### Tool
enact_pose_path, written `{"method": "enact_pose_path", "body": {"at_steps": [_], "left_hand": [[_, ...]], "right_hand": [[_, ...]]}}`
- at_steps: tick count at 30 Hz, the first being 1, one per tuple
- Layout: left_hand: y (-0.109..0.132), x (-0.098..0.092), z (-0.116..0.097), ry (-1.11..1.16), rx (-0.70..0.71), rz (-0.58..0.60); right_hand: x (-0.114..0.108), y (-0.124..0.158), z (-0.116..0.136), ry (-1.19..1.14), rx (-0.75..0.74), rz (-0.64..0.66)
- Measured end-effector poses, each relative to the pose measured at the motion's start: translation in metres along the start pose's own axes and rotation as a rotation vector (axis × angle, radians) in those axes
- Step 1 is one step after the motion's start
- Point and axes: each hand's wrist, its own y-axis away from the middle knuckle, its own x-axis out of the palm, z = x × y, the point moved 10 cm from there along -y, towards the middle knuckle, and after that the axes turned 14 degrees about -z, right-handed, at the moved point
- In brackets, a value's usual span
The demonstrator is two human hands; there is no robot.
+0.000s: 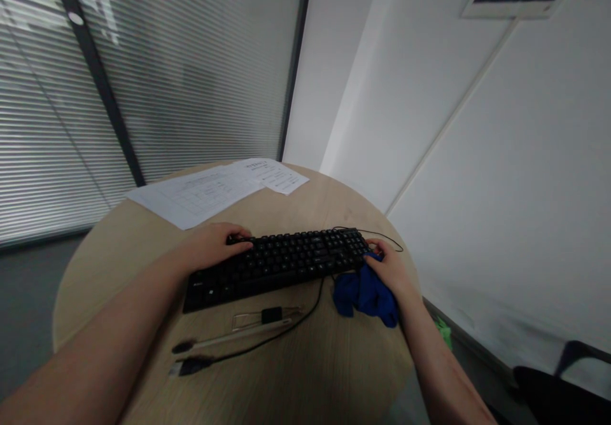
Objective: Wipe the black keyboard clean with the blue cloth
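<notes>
Pretty sure I'm looking at an office, maybe a small meeting room. There are horizontal blinds point(57, 126) across a glass partition, plain white walls point(477, 158), and a round wood-look table point(310, 361) with a black keyboard point(286, 263) and printed forms point(210, 193). A dark chair point(563, 380) pokes in bottom right.

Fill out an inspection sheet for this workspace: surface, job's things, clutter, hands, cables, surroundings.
Surface: round light wooden table.
Job's things: black computer keyboard lying across the middle; crumpled blue cloth at its right end.
Clutter: white printed paper sheets at the far edge; slim clear pen-like tool in front of the keyboard.
Hands: left hand rests on the keyboard's left end; right hand grips the cloth.
Cables: thin black cable loose across the table, ending in a plug near the front.
Surroundings: grey slatted window blinds, white wall, dark chair at lower right.
</notes>
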Motion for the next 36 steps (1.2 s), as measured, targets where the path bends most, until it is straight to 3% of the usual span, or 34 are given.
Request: {"method": "enact_pose_path", "body": {"at_steps": [12, 18, 21, 30, 36], "left_hand": [[-0.001, -0.001, -0.001, 0.012, 0.000, 0.001], [-0.001, -0.003, 0.000, 0.024, -0.012, -0.014], [-0.001, -0.004, -0.002, 0.024, -0.012, -0.012], [0.000, -0.003, 0.001, 0.029, -0.017, 0.004], [-0.001, -0.003, 0.008, 0.044, -0.033, 0.001]], "right_hand": [[0.000, 0.009, 0.029, 0.071, -0.151, -0.025], [-0.010, -0.001, 0.003, 0.091, -0.049, -0.084], [-0.009, -0.002, 0.002, 0.081, -0.065, -0.077], [-0.011, 0.006, 0.024, -0.013, -0.111, -0.090], [-0.009, 0.017, 0.045, -0.112, -0.192, 0.029]]}}
